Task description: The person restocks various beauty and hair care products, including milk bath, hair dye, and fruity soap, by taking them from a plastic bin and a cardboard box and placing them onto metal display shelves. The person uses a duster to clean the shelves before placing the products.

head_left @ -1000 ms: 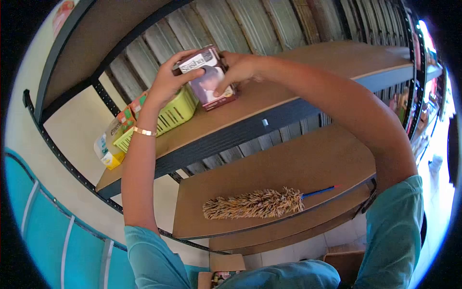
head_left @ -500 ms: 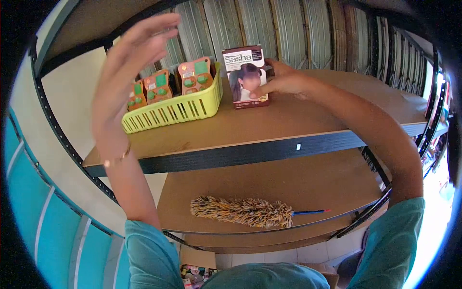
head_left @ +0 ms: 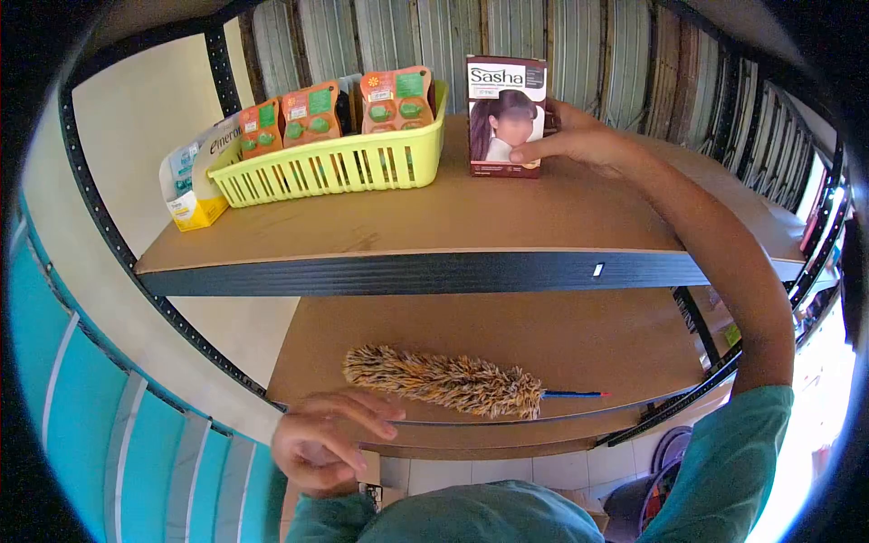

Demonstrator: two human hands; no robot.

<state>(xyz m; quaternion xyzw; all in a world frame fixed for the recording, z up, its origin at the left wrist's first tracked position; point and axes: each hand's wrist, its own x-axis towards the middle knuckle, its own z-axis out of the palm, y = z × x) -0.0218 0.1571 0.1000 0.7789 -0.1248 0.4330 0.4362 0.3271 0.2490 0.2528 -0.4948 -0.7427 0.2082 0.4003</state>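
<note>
My right hand [head_left: 584,140] grips a Sasha box [head_left: 507,118] by its right side, thumb on the front. Dark red and white, the box stands upright on the upper shelf [head_left: 380,226], its printed front facing me. My left hand [head_left: 335,439] is low in front of the lower shelf, fingers loosely spread and holding nothing. Just beyond it lies a fluffy brown duster [head_left: 444,378] with a thin blue handle. To the box's left sits a yellow-green basket [head_left: 335,167] with several orange packs [head_left: 312,113] in it.
A white and yellow carton [head_left: 195,195] stands at the basket's left end. The shelf's black front beam [head_left: 407,274] runs across the view, with a perforated upright [head_left: 118,226] at left. Corrugated metal [head_left: 389,45] is behind. A dark bin [head_left: 643,498] stands on the floor.
My left hand has come down from in front of the basket to the lower shelf's edge. My right hand still holds the Sasha box. The view has shifted, showing the carton at left.
</note>
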